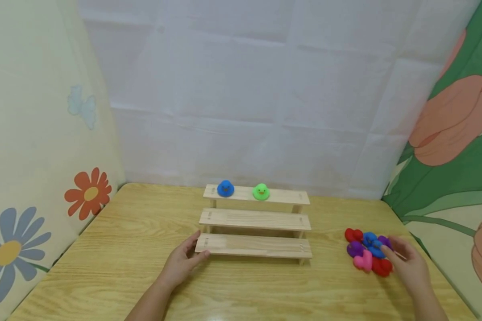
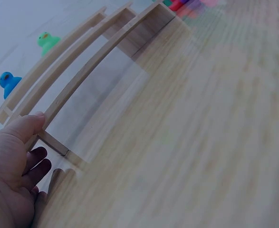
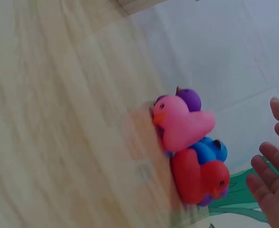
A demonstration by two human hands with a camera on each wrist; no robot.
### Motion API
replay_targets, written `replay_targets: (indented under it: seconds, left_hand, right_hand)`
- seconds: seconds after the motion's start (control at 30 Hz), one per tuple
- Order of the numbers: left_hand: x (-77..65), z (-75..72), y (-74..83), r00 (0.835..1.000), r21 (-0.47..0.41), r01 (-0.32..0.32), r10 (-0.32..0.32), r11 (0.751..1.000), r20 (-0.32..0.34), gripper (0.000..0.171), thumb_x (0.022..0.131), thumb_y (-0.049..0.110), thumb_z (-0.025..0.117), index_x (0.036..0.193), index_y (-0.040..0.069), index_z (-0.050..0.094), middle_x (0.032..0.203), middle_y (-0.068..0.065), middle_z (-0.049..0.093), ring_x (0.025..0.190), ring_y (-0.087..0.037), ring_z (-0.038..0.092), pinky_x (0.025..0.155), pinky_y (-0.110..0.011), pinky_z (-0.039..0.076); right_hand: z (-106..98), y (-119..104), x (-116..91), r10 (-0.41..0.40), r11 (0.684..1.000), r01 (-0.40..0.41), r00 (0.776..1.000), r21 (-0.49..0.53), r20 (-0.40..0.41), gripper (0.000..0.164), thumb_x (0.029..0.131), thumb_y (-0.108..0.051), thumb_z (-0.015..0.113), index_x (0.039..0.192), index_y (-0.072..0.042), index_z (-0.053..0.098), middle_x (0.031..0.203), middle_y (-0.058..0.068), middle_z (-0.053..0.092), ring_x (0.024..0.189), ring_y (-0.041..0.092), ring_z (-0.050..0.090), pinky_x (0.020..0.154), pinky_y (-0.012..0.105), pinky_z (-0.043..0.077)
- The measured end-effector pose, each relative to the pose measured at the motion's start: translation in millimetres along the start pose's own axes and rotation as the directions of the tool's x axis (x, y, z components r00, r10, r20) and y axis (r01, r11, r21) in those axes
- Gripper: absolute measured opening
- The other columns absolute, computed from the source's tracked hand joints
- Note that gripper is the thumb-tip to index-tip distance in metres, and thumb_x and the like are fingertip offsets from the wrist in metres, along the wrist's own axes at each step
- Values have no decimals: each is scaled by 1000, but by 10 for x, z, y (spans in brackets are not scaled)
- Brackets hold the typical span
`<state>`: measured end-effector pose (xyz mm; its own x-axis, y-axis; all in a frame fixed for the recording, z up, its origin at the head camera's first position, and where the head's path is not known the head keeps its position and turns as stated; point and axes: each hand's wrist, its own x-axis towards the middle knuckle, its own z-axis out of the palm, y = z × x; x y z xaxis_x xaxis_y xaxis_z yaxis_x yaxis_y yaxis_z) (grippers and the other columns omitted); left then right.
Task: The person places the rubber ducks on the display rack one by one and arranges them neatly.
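A three-step wooden rack stands mid-table. A blue rubber duck and a green rubber duck sit on its top step. My left hand holds the left end of the lowest step between thumb and fingers; in the left wrist view the thumb lies against the step's end. To the right, my right hand hovers beside a heap of rubber ducks, among them a pink duck, a red duck and a purple duck. Its fingers are spread and hold nothing.
The wood-grain table meets a white cloth behind the rack. Flower-printed cloths hang on the left and right; the duck heap lies close to the table's right edge.
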<state>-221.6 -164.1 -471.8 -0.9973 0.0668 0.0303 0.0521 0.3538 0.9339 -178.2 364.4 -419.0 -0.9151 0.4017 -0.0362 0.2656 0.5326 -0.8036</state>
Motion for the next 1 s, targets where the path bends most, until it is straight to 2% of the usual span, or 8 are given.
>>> replay_targets:
  seconds: [0.33, 0.43, 0.53, 0.6, 0.7, 0.8, 0.87, 1.0]
  left_hand:
    - [12, -2, -17, 1000, 2, -6, 6, 1000, 1, 76, 91, 23, 71, 150, -3, 32, 139, -23, 55, 133, -37, 49, 114, -50, 35]
    - [7, -4, -13, 1000, 2, -8, 8, 1000, 3, 75, 91, 23, 71, 150, -3, 32, 139, -23, 55, 133, -37, 49, 114, -50, 35]
    - [9, -3, -16, 1000, -3, -5, 5, 1000, 3, 75, 91, 22, 71, 150, -3, 32, 139, -23, 55, 132, -37, 50, 113, -49, 36]
    - [12, -2, -24, 1000, -5, -5, 5, 1000, 3, 76, 90, 22, 71, 150, -3, 32, 138, -23, 56, 132, -37, 50, 113, -48, 36]
    - [19, -1, -30, 1000, -10, -4, 4, 1000, 5, 76, 90, 23, 71, 150, -2, 32, 139, -23, 55, 132, -37, 50, 113, -48, 36]
    - [16, -6, -28, 1000, -9, -2, 2, 1000, 7, 76, 91, 24, 71, 151, -2, 31, 141, -23, 53, 134, -38, 48, 115, -51, 34]
    - [12, -11, -21, 1000, -7, -2, 2, 1000, 9, 76, 91, 23, 71, 151, -2, 31, 142, -24, 52, 136, -39, 45, 116, -53, 31]
    - [12, -16, -22, 1000, -3, -1, 1, 1000, 11, 76, 91, 23, 71, 151, -2, 31, 143, -25, 51, 138, -40, 42, 118, -54, 27]
  right_hand:
    - [-86, 234, 24, 13, 999, -13, 1000, -49, 14, 70, 97, -47, 57, 146, 0, 39, 149, 29, 40, 85, -22, 42, 67, 3, 43]
    - [-99, 276, 35, 16, 997, -14, 1000, -79, 26, 70, 98, -45, 55, 146, 3, 38, 149, 30, 39, 103, 6, 63, 66, 3, 43]
    - [-107, 301, 46, 47, 994, -41, 997, -101, 62, 75, 98, -49, 53, 148, 3, 34, 151, 31, 35, 132, 44, 44, 76, 13, 51]
    - [-107, 318, 50, 63, 993, -53, 994, -102, 92, 79, 97, -52, 52, 149, 3, 31, 153, 31, 31, 136, 46, 38, 90, 28, 54]
    - [-94, 341, 53, 75, 994, -65, 989, -83, 127, 82, 97, -53, 52, 151, 3, 27, 154, 31, 28, 139, 47, 33, 107, 54, 41]
    - [-79, 363, 64, 66, 996, -55, 987, -74, 149, 80, 97, -51, 53, 151, 3, 26, 154, 31, 27, 139, 47, 32, 110, 58, 36]
    - [-75, 379, 63, 52, 995, -38, 986, -87, 159, 78, 98, -48, 53, 151, 3, 28, 154, 30, 30, 134, 37, 43, 108, 48, 42]
    - [-69, 423, 58, 44, 999, -39, 979, -28, 198, 74, 97, -40, 60, 151, 1, 30, 142, 13, 55, 99, -12, 54, 89, 15, 47]
